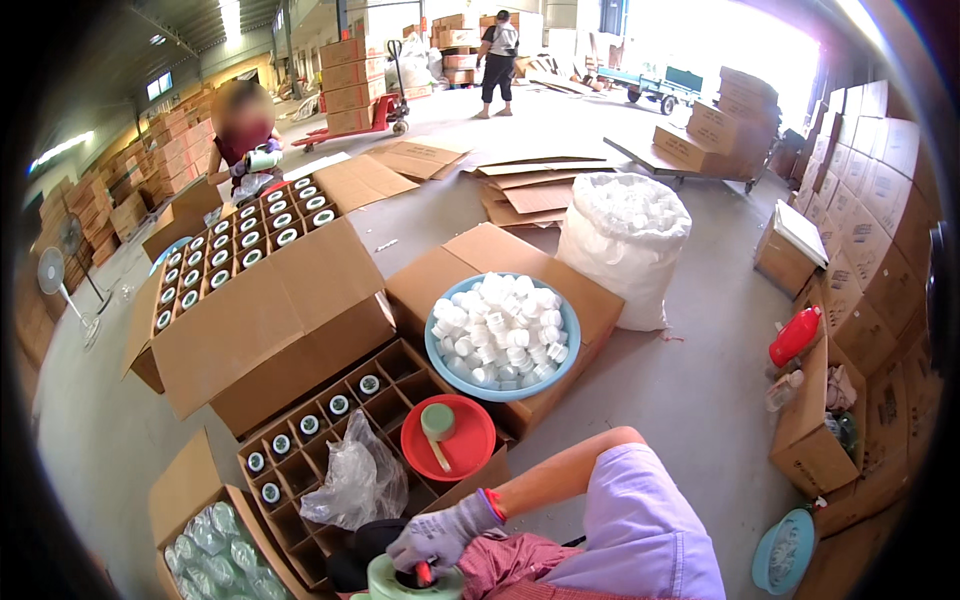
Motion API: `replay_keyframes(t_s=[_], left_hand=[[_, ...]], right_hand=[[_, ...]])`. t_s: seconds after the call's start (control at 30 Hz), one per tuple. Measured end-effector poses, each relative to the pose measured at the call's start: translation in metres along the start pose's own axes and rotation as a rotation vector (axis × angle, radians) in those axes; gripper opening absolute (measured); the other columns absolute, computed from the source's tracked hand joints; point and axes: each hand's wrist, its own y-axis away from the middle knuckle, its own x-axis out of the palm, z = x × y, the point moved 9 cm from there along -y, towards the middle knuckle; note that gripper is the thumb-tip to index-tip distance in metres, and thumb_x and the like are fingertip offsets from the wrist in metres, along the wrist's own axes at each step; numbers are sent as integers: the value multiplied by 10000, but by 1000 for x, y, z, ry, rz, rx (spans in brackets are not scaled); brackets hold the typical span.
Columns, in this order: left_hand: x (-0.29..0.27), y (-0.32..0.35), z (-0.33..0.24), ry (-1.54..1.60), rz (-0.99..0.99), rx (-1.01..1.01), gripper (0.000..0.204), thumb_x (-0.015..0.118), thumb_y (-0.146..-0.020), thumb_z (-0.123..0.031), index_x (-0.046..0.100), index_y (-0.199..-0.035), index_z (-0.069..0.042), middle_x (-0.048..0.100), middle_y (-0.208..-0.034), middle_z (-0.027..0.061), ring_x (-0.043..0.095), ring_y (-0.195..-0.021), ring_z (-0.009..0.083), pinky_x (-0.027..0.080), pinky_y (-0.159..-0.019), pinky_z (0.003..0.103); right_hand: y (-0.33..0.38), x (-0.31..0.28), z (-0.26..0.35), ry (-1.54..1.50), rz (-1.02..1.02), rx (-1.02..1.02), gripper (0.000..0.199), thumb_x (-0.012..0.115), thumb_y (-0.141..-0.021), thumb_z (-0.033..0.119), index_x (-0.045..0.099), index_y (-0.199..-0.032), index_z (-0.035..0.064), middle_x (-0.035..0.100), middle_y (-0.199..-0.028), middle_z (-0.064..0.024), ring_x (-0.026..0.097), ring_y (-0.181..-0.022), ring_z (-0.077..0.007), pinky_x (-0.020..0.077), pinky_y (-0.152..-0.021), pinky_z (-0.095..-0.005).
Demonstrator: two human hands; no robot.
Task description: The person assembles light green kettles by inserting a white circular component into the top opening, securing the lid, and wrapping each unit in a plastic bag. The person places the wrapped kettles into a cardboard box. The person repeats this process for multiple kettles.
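Observation:
My right hand (440, 537), in a grey work glove, is closed at the bottom edge over a pale green round object (390, 582). A small red piece shows under its fingers; what exactly it grips is hidden. My left hand is out of view. Just ahead stands a divided carton (288, 482) with several capped bottles (310, 425) in some cells. A crumpled clear plastic bag (357, 478) and a red basin (478, 462) lie on it. The basin holds a green round lid-like piece (437, 418) and a pale stick (440, 457).
A blue basin of white bottle caps (500, 335) rests on a carton (582, 268), beside a full white sack (625, 260). Left are a large carton of capped bottles (270, 325) and a box of bottles (215, 545). Two people are beyond; stacked cartons (880, 190) line the right.

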Motion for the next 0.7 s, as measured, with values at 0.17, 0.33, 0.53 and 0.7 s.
replay_keyframes(t_s=[0.17,0.33,0.53,0.7], left_hand=[[-1,2,-7,-3,-26,-5,419,549,-809,-149,613,-1179,36,674,-1033,124,615,-915,195,495,-797,311],[-15,18,-4,-10,-47,-24,429,542,-800,-142,611,-1183,39,671,-1046,127,609,-940,195,490,-813,310],[-26,65,-2,-110,42,-209,441,534,-789,-132,607,-1188,43,667,-1062,130,603,-970,196,483,-832,309],[-29,82,17,-249,141,-174,424,537,-782,-100,577,-1177,48,663,-980,122,623,-827,203,509,-742,316]], right_hand=[[41,-72,-93,-164,-420,422,262,690,-861,272,619,-925,28,608,-884,-158,617,-856,-292,495,-755,-392],[184,-60,-225,409,-50,1150,579,662,-790,471,627,-1103,-14,605,-1147,-250,630,-1021,-390,523,-857,-442],[231,-24,-268,1050,191,1092,290,484,-891,142,638,-1100,13,641,-1140,-168,652,-940,-317,497,-768,-497],[237,-28,-279,942,287,1268,247,548,-872,191,653,-1088,133,587,-1185,-106,609,-1039,-295,455,-875,-536]])
